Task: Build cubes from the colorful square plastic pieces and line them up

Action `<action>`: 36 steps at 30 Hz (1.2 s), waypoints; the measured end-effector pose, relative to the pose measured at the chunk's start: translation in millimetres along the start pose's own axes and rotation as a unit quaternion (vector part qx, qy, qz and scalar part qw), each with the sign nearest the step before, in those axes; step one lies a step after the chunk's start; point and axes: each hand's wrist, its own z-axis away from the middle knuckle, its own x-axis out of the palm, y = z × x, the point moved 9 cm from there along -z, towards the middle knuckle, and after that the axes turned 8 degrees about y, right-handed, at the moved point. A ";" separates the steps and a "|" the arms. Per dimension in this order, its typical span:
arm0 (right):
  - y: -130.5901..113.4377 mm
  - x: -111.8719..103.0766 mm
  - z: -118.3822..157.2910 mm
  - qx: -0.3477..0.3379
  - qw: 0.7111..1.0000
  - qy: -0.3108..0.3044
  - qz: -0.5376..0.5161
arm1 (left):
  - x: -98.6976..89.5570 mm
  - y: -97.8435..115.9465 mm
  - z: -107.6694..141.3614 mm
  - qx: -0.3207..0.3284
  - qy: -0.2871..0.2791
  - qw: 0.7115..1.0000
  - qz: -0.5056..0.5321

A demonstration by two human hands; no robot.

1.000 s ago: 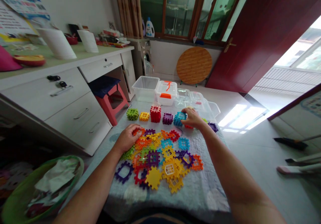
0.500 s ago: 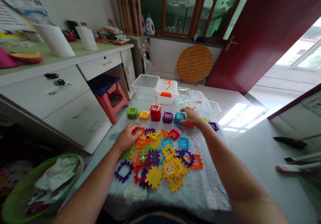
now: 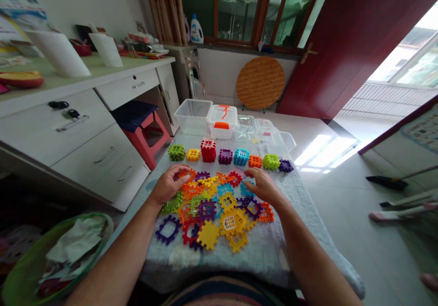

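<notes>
My left hand (image 3: 170,185) rests at the left edge of the loose building pieces, its fingers spread and lightly bent by an orange piece (image 3: 192,190). Over a blue square piece (image 3: 247,188) hovers my right hand (image 3: 263,185), its fingers apart and holding nothing. Between and below both hands lies a pile of notched plastic tiles, among them a solid yellow tile (image 3: 208,235), a purple tile (image 3: 207,210) and a dark purple frame (image 3: 168,230). Behind them stands a row of stacks: green (image 3: 176,152), yellow, a taller red stack (image 3: 208,151), purple, blue (image 3: 241,157), orange, light green and dark purple.
Clear plastic bins, one an open bin (image 3: 193,116) and one a lidded box (image 3: 222,122) with orange clips, stand at the table's far end. A white desk (image 3: 82,118) and a pink stool (image 3: 150,132) are on the left. A green basket (image 3: 102,246) holds cloths.
My right hand has left the blue stack in the row and come back toward me over the loose pieces. My left hand has barely moved. The view has shifted slightly.
</notes>
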 end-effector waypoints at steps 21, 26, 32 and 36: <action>0.6 20.7 2.2 0.021 0.999 0.048 0.001 | 0.5 -20.1 5.1 -0.152 0.015 0.970 0.191; 4.4 13.2 4.9 0.007 0.997 0.070 -0.017 | 1.1 -5.3 5.1 -0.121 -0.006 0.970 0.211; 8.5 16.8 6.2 -0.004 0.997 0.070 -0.011 | 9.0 0.7 13.6 -0.182 -0.053 0.960 0.208; 9.8 18.3 6.7 -0.006 0.998 0.064 -0.012 | 6.7 -1.5 12.9 -0.185 -0.032 0.966 0.177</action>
